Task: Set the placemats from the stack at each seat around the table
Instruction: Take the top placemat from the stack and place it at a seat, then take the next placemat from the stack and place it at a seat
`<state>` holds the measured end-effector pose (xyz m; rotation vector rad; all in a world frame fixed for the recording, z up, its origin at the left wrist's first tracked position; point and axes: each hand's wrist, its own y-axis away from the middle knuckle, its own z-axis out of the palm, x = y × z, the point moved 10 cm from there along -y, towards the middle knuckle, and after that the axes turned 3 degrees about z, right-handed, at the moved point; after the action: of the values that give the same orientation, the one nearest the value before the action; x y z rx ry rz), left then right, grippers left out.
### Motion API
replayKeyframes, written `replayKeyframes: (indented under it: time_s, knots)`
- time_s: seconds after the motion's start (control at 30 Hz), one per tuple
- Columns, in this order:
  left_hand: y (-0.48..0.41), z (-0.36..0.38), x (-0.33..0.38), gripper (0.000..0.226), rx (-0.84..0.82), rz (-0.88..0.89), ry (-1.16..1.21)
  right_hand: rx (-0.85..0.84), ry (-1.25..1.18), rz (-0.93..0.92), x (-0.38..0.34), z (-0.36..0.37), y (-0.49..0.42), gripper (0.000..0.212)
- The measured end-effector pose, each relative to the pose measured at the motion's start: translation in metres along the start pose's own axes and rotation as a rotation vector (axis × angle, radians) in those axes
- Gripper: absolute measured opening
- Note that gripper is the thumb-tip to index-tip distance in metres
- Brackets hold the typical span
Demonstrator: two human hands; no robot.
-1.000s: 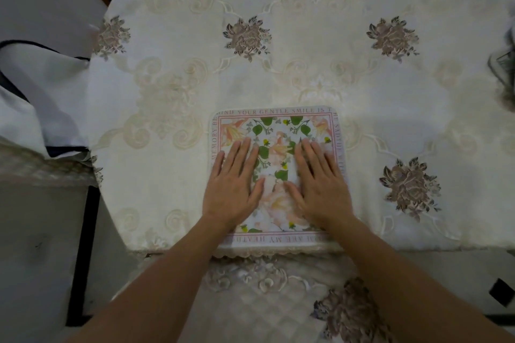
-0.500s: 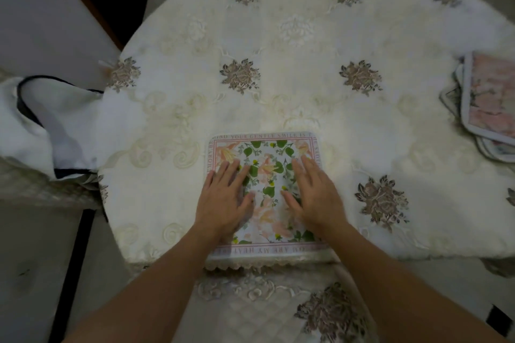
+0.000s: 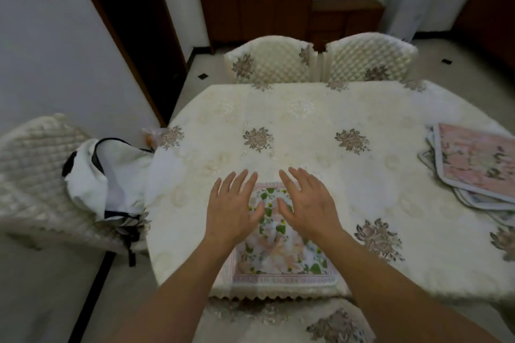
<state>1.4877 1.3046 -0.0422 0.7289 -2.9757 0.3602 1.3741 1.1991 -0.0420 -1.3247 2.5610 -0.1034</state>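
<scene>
Fingers spread and holding nothing, the left hand (image 3: 232, 210) and right hand (image 3: 310, 203) have lifted off the placemat (image 3: 281, 253) now lying at the frame's lower-centre surface (image 3: 306, 120) edge, so that seat looks done; the stack (image 3: 479, 167) waits at right, open cloth between.

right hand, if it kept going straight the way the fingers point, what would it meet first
The right hand points away across the table. Only bare tablecloth lies ahead, then probably the far chair at the edge. Height is unclear.

Clothed table (image 3: 306, 120): placemat (image 3: 281, 253), stack (image 3: 479, 164).
</scene>
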Motion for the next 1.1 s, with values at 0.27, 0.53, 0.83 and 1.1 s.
replayKeyframes:
  time_s: [0.27,0.53,0.83,1.1]
  knots:
    - [0.005,-0.018,0.008,0.064,0.026,0.023,-0.007,0.049,0.037,0.015,0.002,-0.019,0.011,0.061]
    - [-0.001,-0.004,0.074,0.064,-0.026,0.207,0.119,0.044,0.089,0.256,0.050,-0.033,0.065,0.059]
    - [0.022,0.022,0.223,0.059,-0.114,0.562,0.250,0.148,0.197,0.628,0.126,-0.077,0.197,0.054]
    - [0.046,0.021,0.354,0.062,-0.129,0.813,0.286,0.221,0.259,0.911,0.194,-0.122,0.308,0.053]
